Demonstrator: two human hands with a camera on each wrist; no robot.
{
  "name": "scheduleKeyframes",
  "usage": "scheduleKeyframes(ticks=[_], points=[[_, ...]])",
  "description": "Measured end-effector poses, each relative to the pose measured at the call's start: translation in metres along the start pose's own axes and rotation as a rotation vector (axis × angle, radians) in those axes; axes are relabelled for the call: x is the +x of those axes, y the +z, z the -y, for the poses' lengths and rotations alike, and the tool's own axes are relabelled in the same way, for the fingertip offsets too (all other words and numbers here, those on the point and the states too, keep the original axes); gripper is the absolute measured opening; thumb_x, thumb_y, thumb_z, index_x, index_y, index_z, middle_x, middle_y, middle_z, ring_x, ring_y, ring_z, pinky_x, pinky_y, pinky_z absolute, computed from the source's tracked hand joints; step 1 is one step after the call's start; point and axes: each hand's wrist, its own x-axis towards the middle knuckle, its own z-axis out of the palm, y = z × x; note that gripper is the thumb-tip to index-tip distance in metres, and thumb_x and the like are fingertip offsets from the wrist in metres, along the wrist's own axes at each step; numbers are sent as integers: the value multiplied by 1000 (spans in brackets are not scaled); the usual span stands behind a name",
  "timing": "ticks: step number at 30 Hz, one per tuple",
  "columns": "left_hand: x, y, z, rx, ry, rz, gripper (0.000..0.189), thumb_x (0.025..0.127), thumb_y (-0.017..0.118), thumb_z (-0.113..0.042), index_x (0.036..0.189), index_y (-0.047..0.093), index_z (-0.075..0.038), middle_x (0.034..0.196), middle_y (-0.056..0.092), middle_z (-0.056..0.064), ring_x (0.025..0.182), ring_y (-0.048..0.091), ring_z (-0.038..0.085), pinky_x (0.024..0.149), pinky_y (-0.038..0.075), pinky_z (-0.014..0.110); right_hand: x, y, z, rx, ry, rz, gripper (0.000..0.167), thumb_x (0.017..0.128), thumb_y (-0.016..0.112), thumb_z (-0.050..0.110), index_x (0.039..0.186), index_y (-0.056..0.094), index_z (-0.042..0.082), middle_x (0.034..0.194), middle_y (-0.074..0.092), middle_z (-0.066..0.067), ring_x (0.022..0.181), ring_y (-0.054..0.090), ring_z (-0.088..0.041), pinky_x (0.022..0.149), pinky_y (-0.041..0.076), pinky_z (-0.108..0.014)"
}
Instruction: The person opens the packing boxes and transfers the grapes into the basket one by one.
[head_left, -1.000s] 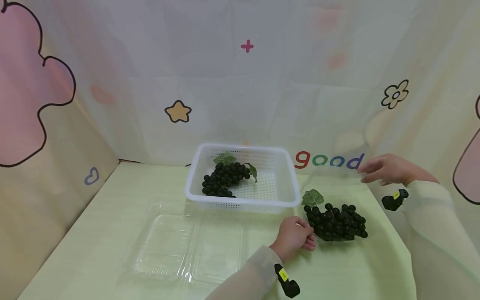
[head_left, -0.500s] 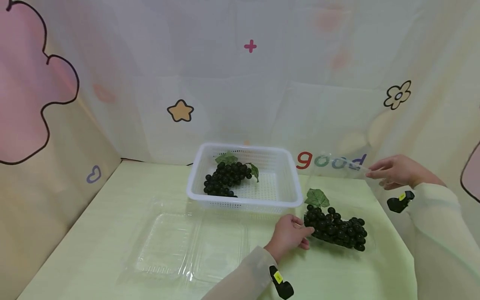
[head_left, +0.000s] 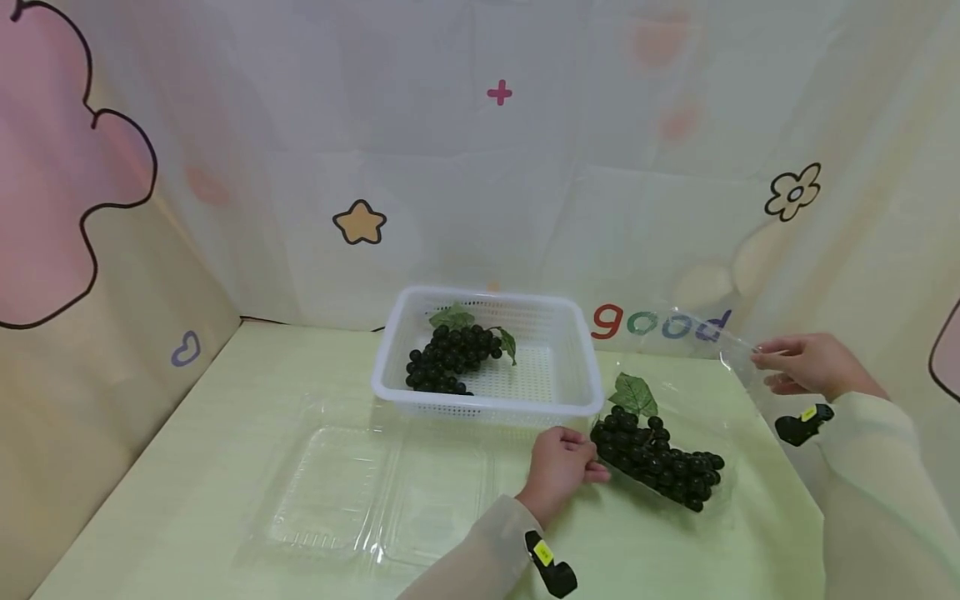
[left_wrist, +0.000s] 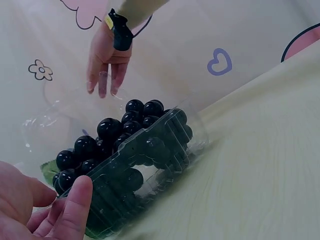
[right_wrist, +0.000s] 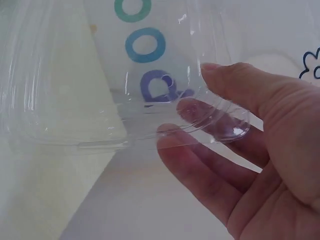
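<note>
A bunch of dark grapes point(head_left: 663, 467) with a green leaf point(head_left: 633, 394) lies in a clear plastic clamshell box point(left_wrist: 145, 192) at the table's right side. My left hand point(head_left: 558, 468) pinches the box's near left corner between thumb and fingers. In the right wrist view, the raised clear lid point(right_wrist: 60, 112) has its edge between the thumb and fingers of my right hand point(right_wrist: 260, 135). In the head view that right hand is up beyond the right table edge. The lid stands tilted up behind the grapes, its outline faint.
Behind my left hand, a white perforated basket point(head_left: 555, 407) holds another grape bunch point(head_left: 450, 354) with leaves. An open clear clamshell container point(head_left: 322, 492) lies flat on the table at front left. A printed curtain point(head_left: 465, 192) stands behind the table point(head_left: 187, 467).
The box with the grapes has turned and slid slightly left, its right end coming nearer. My left hand moved left with it. My right hand moved right and down, holding the lid.
</note>
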Motion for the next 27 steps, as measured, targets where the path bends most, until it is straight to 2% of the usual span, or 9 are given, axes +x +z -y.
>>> scheduleKeyframes(ticks=[3, 8, 11, 18, 21, 27], points=[[0, -3, 0, 5, 9, -11, 8, 97, 61, 2, 104, 57, 4, 84, 64, 11, 58, 69, 14, 66, 64, 35, 0, 6, -12, 73, 2, -8, 78, 97, 69, 46, 146, 45, -10, 107, 76, 2, 83, 76, -12, 77, 63, -29], [-2, -7, -2, 7, -17, -20, 5, 99, 57, 2, 104, 56, 3, 80, 63, 11, 58, 68, 14, 66, 64, 34, 4, 17, -31, 210, 7, -3, 69, 100, 68, 32, 147, 42, -11, 98, 76, 11, 84, 76, -9, 79, 63, -28], [-4, -8, -4, 10, -28, -29, 6, 100, 54, 1, 105, 55, 3, 80, 62, 11, 58, 68, 15, 67, 64, 34, 6, 25, -41, 263, 19, -6, 68, 99, 69, 26, 147, 39, -12, 96, 77, 8, 85, 76, -9, 80, 62, -27], [-8, -12, -8, 3, -31, -59, 6, 100, 49, 2, 103, 53, 1, 78, 58, 8, 57, 66, 15, 67, 64, 37, 11, 43, -57, 270, 60, 5, 71, 100, 68, 25, 146, 37, -18, 96, 78, 1, 86, 77, -12, 83, 62, -29], [-10, -13, -9, -6, -32, -57, 6, 100, 48, 1, 103, 53, 1, 77, 56, 7, 57, 64, 15, 65, 64, 36, 14, 50, -64, 268, 91, 0, 69, 100, 68, 27, 143, 40, -19, 95, 78, 2, 85, 77, -11, 83, 63, -31], [-14, -16, -10, -12, -22, -28, 3, 100, 53, 2, 102, 51, 1, 80, 55, 5, 56, 64, 13, 62, 63, 34, 16, 66, -73, 304, 195, -1, 78, 100, 67, 29, 146, 32, -22, 86, 77, 5, 80, 77, -12, 75, 62, -25]])
